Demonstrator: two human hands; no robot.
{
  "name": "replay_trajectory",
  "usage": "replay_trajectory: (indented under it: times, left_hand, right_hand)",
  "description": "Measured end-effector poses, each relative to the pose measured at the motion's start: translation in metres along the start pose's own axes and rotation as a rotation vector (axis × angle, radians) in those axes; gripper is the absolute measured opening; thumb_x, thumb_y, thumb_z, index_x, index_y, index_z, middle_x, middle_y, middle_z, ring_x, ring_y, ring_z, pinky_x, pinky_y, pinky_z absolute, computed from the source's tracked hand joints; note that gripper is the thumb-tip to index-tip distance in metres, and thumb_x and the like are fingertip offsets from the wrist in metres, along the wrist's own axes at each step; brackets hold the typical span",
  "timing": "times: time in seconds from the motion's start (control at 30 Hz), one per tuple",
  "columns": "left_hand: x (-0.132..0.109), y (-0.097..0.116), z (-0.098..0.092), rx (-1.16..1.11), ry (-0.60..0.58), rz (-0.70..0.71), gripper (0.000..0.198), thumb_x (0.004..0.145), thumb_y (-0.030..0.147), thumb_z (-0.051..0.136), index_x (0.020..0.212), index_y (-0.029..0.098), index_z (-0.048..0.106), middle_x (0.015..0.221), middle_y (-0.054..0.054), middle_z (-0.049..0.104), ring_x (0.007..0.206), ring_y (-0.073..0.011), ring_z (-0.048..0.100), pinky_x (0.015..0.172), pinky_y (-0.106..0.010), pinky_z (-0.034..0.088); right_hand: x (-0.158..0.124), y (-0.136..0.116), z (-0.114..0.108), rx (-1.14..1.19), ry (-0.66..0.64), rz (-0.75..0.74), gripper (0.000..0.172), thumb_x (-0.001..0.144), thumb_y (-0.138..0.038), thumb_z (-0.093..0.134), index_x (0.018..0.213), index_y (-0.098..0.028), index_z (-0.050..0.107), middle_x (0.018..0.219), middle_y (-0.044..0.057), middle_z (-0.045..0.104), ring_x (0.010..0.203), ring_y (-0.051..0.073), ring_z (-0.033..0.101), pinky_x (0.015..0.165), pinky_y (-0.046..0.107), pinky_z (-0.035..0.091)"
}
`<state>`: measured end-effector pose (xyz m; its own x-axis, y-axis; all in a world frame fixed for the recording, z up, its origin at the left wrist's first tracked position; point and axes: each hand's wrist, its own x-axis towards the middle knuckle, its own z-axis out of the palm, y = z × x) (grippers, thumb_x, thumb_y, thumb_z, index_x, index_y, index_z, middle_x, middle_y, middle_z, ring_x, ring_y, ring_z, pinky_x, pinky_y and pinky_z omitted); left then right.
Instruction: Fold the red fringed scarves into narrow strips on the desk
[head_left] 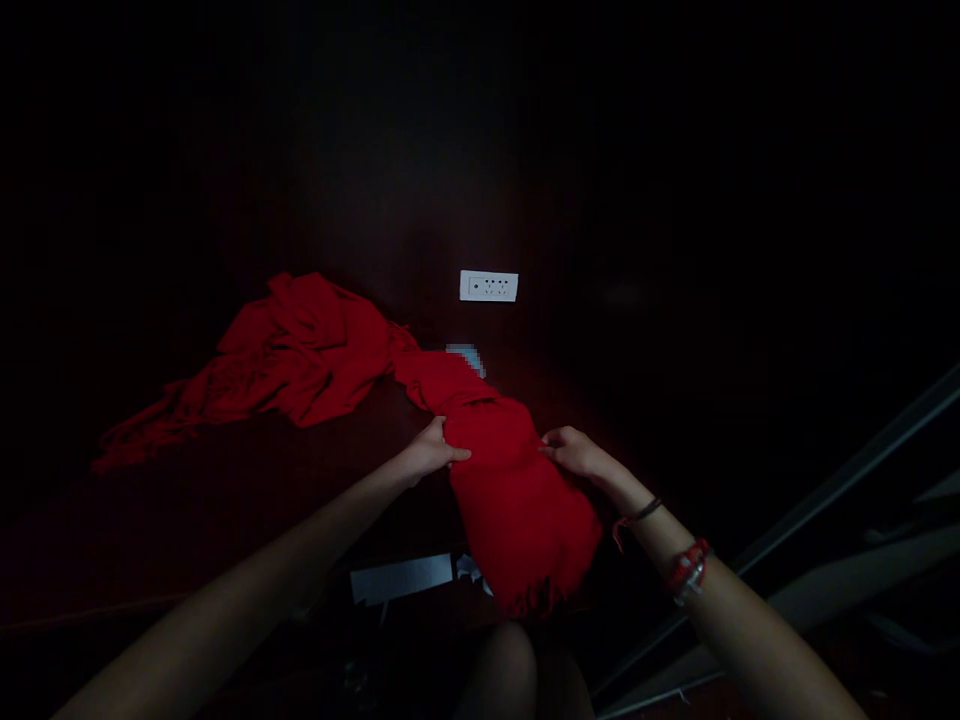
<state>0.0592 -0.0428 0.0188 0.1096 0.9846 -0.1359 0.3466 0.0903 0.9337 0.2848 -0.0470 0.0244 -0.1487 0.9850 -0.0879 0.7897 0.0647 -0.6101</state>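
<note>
A long red scarf (517,490) with fringed ends stretches across the dark surface. Its near part lies flattened and folded between my hands, with the fringe hanging toward my knees. The far part is bunched in loose folds at the left. My left hand (435,450) grips the near part's left edge, thumb on top and the other fingers mostly hidden under the cloth. On the opposite edge, my right hand (574,450) pinches the fabric between thumb and fingers.
A white socket panel (489,286) is set in the dark wall behind the scarf. Beside the cloth's far side shows a small pale blurred patch (466,358). A pale strip (401,580) lies near the front edge, left of the fringe. Much of the scene is too dark to make out.
</note>
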Motion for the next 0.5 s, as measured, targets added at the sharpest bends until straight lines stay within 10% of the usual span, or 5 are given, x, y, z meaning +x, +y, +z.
replay_trajectory:
  times: [0.17,0.33,0.5]
  left_hand:
    - [0.0,-0.006,-0.014,0.063,0.113,-0.034,0.056,0.047,0.015,0.069,0.099,0.014,0.046,0.081,-0.003,0.059,0.07,-0.0138,0.054,0.052,-0.019,0.039]
    - [-0.025,-0.004,-0.036,0.1,0.05,-0.237,0.033,0.055,0.033,0.063,0.081,0.016,0.054,0.066,0.001,0.057,0.061,-0.0115,0.051,0.041,-0.017,0.029]
    - [-0.022,0.001,-0.03,-0.069,-0.009,-0.132,0.019,0.061,0.028,0.059,0.073,0.014,0.055,0.072,-0.001,0.06,0.068,-0.0124,0.055,0.053,-0.019,0.04]
  right_hand:
    - [-0.012,-0.023,0.028,0.298,-0.186,-0.014,0.017,0.068,-0.017,0.041,0.067,-0.012,0.057,0.055,-0.001,0.053,0.046,0.006,0.042,0.044,0.017,0.032]
    - [0.003,-0.021,0.025,0.313,0.048,0.02,0.019,0.065,-0.025,0.054,0.078,-0.013,0.056,0.064,0.0,0.056,0.05,0.006,0.045,0.044,0.015,0.033]
    - [0.026,-0.029,0.024,0.605,0.158,0.157,0.007,0.064,-0.017,0.055,0.069,-0.013,0.055,0.049,-0.003,0.051,0.043,0.005,0.042,0.043,0.015,0.032]
